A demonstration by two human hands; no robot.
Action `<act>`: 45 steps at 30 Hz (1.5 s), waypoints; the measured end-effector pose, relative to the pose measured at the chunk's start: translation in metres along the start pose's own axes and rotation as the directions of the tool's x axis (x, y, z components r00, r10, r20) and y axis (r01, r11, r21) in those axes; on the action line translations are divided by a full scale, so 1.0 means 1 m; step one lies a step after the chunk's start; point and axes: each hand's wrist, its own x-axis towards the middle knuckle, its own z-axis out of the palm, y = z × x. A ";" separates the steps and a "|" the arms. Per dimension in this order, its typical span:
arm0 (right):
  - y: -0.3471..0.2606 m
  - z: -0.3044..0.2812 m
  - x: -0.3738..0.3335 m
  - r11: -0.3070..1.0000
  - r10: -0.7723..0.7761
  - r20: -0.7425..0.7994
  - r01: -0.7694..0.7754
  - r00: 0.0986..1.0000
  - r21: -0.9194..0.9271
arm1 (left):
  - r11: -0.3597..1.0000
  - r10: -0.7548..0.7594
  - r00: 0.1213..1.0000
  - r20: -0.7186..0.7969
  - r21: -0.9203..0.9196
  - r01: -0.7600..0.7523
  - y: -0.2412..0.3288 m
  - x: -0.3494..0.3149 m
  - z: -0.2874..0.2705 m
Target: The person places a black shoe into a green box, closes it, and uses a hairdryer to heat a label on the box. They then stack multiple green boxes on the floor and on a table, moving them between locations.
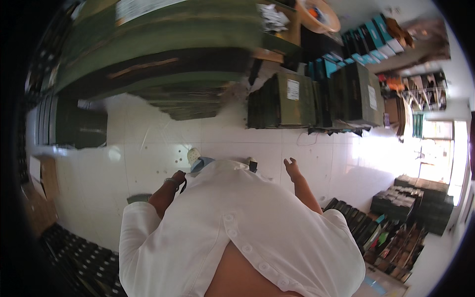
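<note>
My left hand (179,176) hangs at my left side, with a band round its wrist. A thin dark strip shows beside it; whether the fingers hold this is not clear. Out to my right, my right hand (292,167) has its fingers apart and nothing in them. Both hands hang over the white tiled floor (158,133), away from the boxes. Nearest in front on the right is a group of stacked dark green boxes (297,101). One light-coloured shoe (193,156) shows below my white shirt (232,213).
A bench-like surface (158,29) with dark green boxes spans the front left, blurred. Beneath it lie flat stacked sheets (183,101). A round basin (319,17) stands at the far right. Shelves of boxes (391,232) line the right rear. Cartons (44,180) stand left.
</note>
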 end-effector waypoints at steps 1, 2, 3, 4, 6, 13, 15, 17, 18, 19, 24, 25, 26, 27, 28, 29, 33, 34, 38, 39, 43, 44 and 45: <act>0.012 -0.009 0.004 1.000 0.008 0.004 -0.008 1.000 0.010 | 0.989 0.055 0.998 -0.012 0.141 -0.053 -0.008 0.012 0.005; 0.023 -0.019 0.012 1.000 -0.012 0.002 0.012 1.000 0.018 | 0.984 0.044 0.997 -0.062 0.177 -0.032 -0.010 0.023 0.007; 0.037 -0.028 0.019 0.999 -0.024 -0.008 0.024 1.000 0.031 | 0.975 0.050 0.989 -0.138 0.221 -0.018 -0.006 0.036 -0.006; 0.050 -0.039 0.027 0.998 -0.038 -0.019 0.038 0.999 0.043 | 0.990 -0.134 0.977 -0.165 -0.067 0.124 0.001 0.050 -0.019; 0.083 -0.052 0.062 0.992 -0.121 -0.075 0.123 0.990 0.028 | 0.908 -0.367 0.861 -0.353 -0.338 0.249 0.036 0.066 -0.053; 0.169 -0.085 0.137 0.979 -0.086 -0.193 0.119 0.977 0.166 | 0.798 -0.453 0.869 -0.197 -0.525 0.297 0.188 0.162 -0.095; 0.173 -0.084 0.155 0.978 -0.107 -0.127 0.127 0.986 0.166 | 0.885 -0.334 0.929 -0.157 -0.391 0.252 0.276 0.173 -0.113; 0.156 -0.079 0.175 0.971 -0.167 -0.049 0.173 0.985 0.167 | 0.895 -0.296 0.939 -0.174 -0.394 0.209 0.329 0.180 -0.135; 0.139 -0.080 0.184 0.964 -0.211 -0.007 0.210 0.977 0.162 | 0.884 -0.277 0.948 -0.156 -0.427 0.188 0.332 0.194 -0.133; 0.124 -0.082 0.193 0.961 -0.243 0.041 0.235 0.969 0.148 | 0.866 -0.260 0.958 -0.123 -0.468 0.175 0.334 0.204 -0.130; 0.063 -0.073 0.269 0.964 -0.228 -0.106 0.240 0.968 0.113 | 0.848 -0.276 0.959 -0.070 -0.488 0.208 0.338 0.260 -0.132; 0.051 -0.072 0.282 0.963 -0.247 -0.145 0.260 0.958 0.077 | 0.834 -0.287 0.956 -0.061 -0.507 0.218 0.338 0.271 -0.132; 0.037 -0.072 0.293 0.959 -0.269 -0.179 0.280 0.946 0.037 | 0.833 -0.296 0.953 -0.060 -0.505 0.227 0.341 0.283 -0.133; 0.026 -0.071 0.302 0.956 -0.287 -0.213 0.293 0.934 0.000 | 0.824 -0.300 0.953 -0.047 -0.517 0.234 0.349 0.293 -0.142; 0.013 -0.075 0.312 0.964 -0.265 -0.178 0.266 0.948 -0.020 | 0.816 -0.300 0.953 -0.032 -0.527 0.239 0.367 0.301 -0.158; -0.001 -0.079 0.319 0.965 -0.261 -0.187 0.256 0.947 -0.050 | 0.807 -0.306 0.952 -0.023 -0.536 0.246 0.381 0.311 -0.171; -0.037 -0.076 0.355 0.969 -0.242 -0.141 0.232 0.960 -0.088 | 0.782 -0.323 0.945 -0.037 -0.574 0.245 0.399 0.354 -0.182; -0.034 -0.074 0.368 0.966 -0.256 -0.110 0.250 0.960 -0.068 | 0.759 -0.336 0.941 -0.035 -0.602 0.248 0.405 0.362 -0.182; -0.032 -0.073 0.374 0.978 -0.201 0.056 0.204 0.978 -0.049 | 0.720 -0.309 0.947 -0.086 -0.671 0.174 0.406 0.387 -0.168; -0.028 -0.068 0.377 0.972 -0.226 0.016 0.226 0.974 -0.063 | 0.728 -0.294 0.948 -0.124 -0.672 0.138 0.408 0.392 -0.164; -0.033 -0.052 0.368 0.973 -0.212 -0.063 0.204 0.975 -0.111 | 0.510 -0.517 0.856 0.014 -0.798 0.321 0.441 0.378 -0.175; -0.039 -0.051 0.361 0.974 -0.204 -0.052 0.197 0.978 -0.116 | 0.426 -0.564 0.825 -0.012 -0.861 0.278 0.426 0.383 -0.152; -0.041 -0.052 0.360 0.976 -0.187 -0.055 0.179 0.981 -0.124 | 0.430 -0.595 0.804 -0.005 -0.847 0.313 0.428 0.385 -0.152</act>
